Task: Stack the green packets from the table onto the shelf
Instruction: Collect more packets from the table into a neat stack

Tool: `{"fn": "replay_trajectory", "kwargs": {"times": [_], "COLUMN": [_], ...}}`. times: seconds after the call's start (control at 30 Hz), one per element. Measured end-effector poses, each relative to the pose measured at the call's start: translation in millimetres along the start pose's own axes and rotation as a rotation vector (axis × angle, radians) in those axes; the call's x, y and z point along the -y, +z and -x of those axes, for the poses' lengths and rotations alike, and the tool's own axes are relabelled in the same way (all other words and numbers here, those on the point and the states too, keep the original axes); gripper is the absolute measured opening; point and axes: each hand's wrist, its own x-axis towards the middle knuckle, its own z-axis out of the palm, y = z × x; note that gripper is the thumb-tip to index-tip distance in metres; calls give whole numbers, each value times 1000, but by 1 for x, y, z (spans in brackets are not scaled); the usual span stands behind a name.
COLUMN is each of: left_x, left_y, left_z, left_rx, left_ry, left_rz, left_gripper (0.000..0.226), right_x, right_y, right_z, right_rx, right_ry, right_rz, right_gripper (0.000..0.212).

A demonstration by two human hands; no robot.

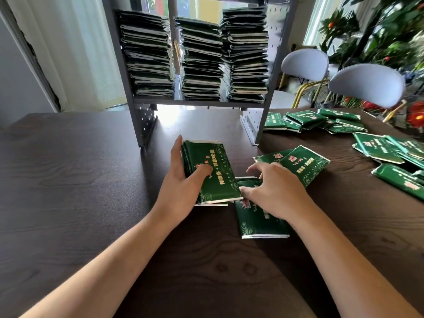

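Observation:
My left hand grips a small pile of green packets in the middle of the dark table, thumb on top and fingers along its left side. Just to the right, my right hand lies over another green packet flat on the table, its fingers curled round the packet's far end. Two more packets lie just past that hand. Behind stands the grey shelf, holding three tall stacks of green packets.
Loose green packets are scattered over the table's right side, with more near the right edge. Two white chairs and plants with red flowers stand beyond the table. The dark table stretches left.

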Motion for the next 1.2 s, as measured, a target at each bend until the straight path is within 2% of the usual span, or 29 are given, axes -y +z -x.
{"fn": "replay_trajectory", "kwargs": {"times": [0.23, 0.43, 0.57, 0.7, 0.83, 0.97, 1.07, 1.2], "left_x": [-1, -1, -4, -5, -5, -5, -6, -5], "left_y": [0, -1, -1, 1, 0, 0, 0, 1], "left_z": [0, 1, 1, 2, 3, 4, 7, 6], "left_rx": [4, -17, -10, -9, -4, 40, 75, 109], "left_ry": [0, -3, 21, 14, 15, 16, 57, 46], "left_rz": [-19, -16, -42, -52, -71, -74, -127, -91], "left_gripper": [91, 93, 92, 90, 87, 86, 88, 88], "right_x": [0, 0, 1, 2, 2, 3, 4, 7], "right_y": [0, 1, -9, -14, -17, -19, -12, -4], "right_z": [0, -5, -5, -7, -6, -5, -6, -5], "right_rx": [44, -16, -65, -128, -49, 90, 90, -45], "right_ry": [20, 37, 134, 236, 245, 117, 5, -86], "right_rz": [-102, -197, -506, -741, -1057, -1340, -1352, -1240], "right_gripper": [33, 15, 22, 37, 45, 43, 46, 42]}}
